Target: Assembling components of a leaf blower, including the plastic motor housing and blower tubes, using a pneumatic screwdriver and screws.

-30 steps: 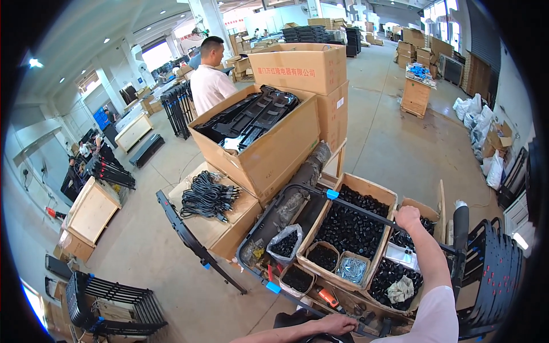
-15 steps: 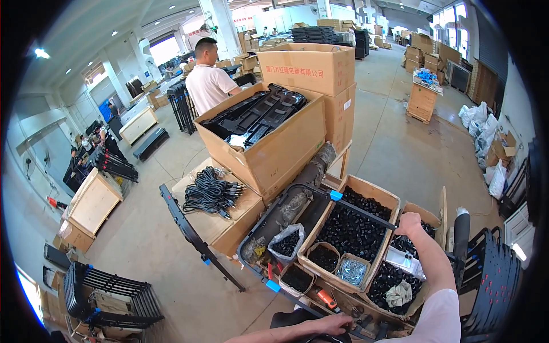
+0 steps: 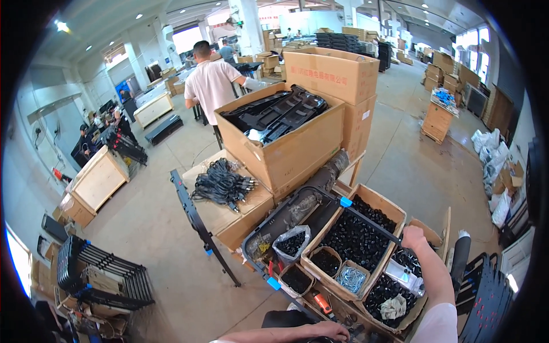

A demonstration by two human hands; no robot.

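Observation:
A black U-shaped tubular frame point(image 3: 370, 222) with blue bands lies tilted across the parts boxes in front of me. My right hand point(image 3: 413, 236) is closed around the end of its far bar, above the right-hand boxes. At the bottom, my left hand point(image 3: 331, 330) curls over the end of the near bar; its fingertips are partly hidden. Beneath the frame, a carton point(image 3: 307, 255) holds many small black caps point(image 3: 357, 240), a small box of black pieces and another of silvery hardware point(image 3: 350, 278). An orange-handled tool point(image 3: 322, 302) lies beside the near bar.
A large carton point(image 3: 303, 154) of black panels stands ahead, with bundled black cables point(image 3: 223, 184) at its left. Another black frame point(image 3: 203, 223) leans there. Stacked black frames point(image 3: 106, 268) stand lower left, more point(image 3: 486, 303) at right. A person point(image 3: 210, 86) stands beyond the carton.
My view has turned slightly left, shifting the scene rightward. The person beyond the carton has extended an arm over it. Both my hands remain at the frame.

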